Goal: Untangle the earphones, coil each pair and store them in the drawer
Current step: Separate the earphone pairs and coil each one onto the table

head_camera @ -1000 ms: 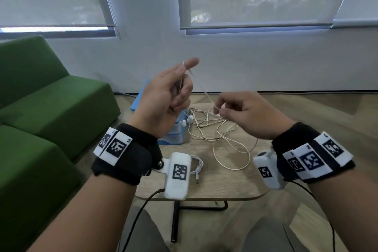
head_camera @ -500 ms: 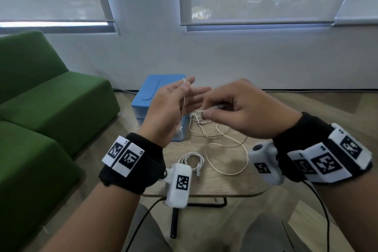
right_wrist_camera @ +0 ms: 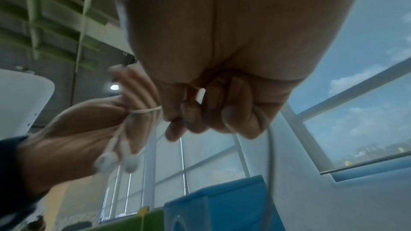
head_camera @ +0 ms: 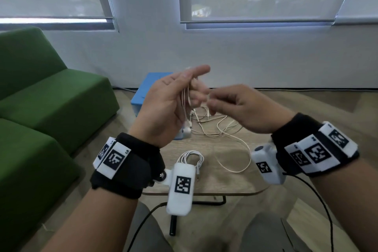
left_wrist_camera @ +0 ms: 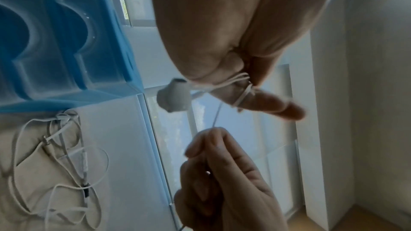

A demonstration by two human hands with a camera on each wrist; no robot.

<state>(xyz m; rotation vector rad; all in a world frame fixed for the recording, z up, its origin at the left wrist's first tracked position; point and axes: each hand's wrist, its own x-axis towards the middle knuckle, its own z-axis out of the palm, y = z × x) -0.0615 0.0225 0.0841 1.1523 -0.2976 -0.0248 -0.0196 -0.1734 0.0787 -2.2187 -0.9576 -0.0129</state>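
Observation:
My left hand [head_camera: 196, 88] is raised over the table, with white earphone cable [head_camera: 185, 100] wound in several turns round its fingers [left_wrist_camera: 273, 106] and pinned by the thumb. Two earbuds [head_camera: 187, 127] dangle below the palm. Just to the right, my right hand [head_camera: 212, 104] pinches the same cable [right_wrist_camera: 144, 111] between thumb and fingertips [left_wrist_camera: 211, 140], a short taut stretch from the left fingers. The rest of this cable [head_camera: 233, 139] trails in loose loops on the table. A coiled pair [head_camera: 191, 156] lies near the front edge. The blue drawer unit [head_camera: 147, 88] stands behind my left hand.
The small wooden table [head_camera: 225, 182] stands on a dark metal leg. More tangled cable [left_wrist_camera: 60, 155] with a plug lies beside the drawer unit. A green sofa [head_camera: 51, 98] fills the left. A white wall and windows are behind.
The right hand swung in to the left fingers and out again to their right, and more turns of cable now lie round the left fingers. The left hand dipped, then rose.

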